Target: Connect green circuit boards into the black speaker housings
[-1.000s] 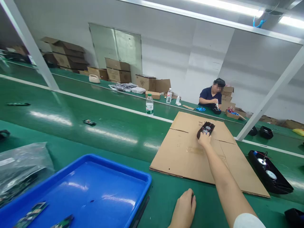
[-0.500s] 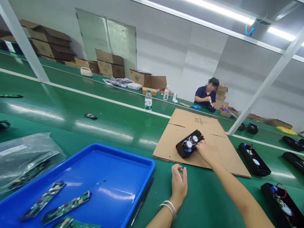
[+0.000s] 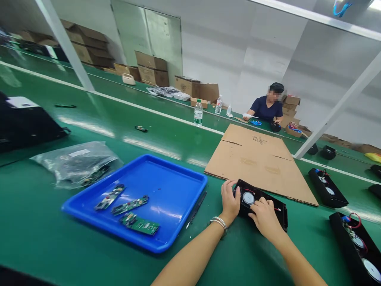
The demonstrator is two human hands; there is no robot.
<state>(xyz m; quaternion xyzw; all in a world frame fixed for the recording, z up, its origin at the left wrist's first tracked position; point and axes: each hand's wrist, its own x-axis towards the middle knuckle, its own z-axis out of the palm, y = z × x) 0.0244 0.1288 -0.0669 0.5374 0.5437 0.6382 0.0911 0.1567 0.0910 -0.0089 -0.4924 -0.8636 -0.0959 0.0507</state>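
Observation:
A black speaker box (image 3: 279, 214), its inside facing up, lies on the green bench in front of me. A round silver-backed speaker (image 3: 248, 198) and thin wires show in it. My left hand (image 3: 230, 201) grips its left end, thumb over the rim. My right hand (image 3: 264, 216) reaches over the near side, fingers bent down into the box beside the speaker. Whatever lies under those fingertips is hidden.
Left of my hands is a blue tray (image 3: 160, 248) with several green circuit boards. Dark tweezers (image 3: 196, 209) lie beside it. A cardboard sheet (image 3: 253, 159) lies just beyond the box. More speaker boxes (image 3: 327, 188) stand at right. A co-worker (image 3: 266, 107) sits across the bench.
The speaker box has come off the cardboard toward me and turned, now lying on the bench. My left hand, formerly free, has taken its left end. My right hand has moved nearer with it.

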